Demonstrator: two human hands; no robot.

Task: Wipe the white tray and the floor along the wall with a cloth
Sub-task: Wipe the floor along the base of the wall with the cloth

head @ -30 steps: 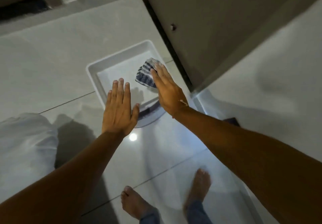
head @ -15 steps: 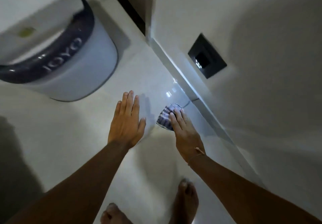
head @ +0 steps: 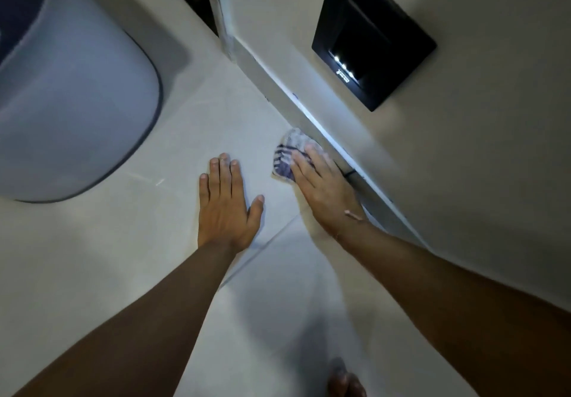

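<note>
Cloth [head: 285,157] – half-hidden under flat right hand [head: 324,189], beside wall [head: 463,180]; left hand [head: 227,208] spread flat

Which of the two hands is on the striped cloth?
The right hand, the one nearest the wall, presses the striped cloth with straight fingers. The left hand lies flat on the bare floor.

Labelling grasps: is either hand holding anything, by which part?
Nothing is gripped. The right hand presses the striped cloth to the floor, straight fingers over its near half. The left hand lies flat on the floor.
</note>
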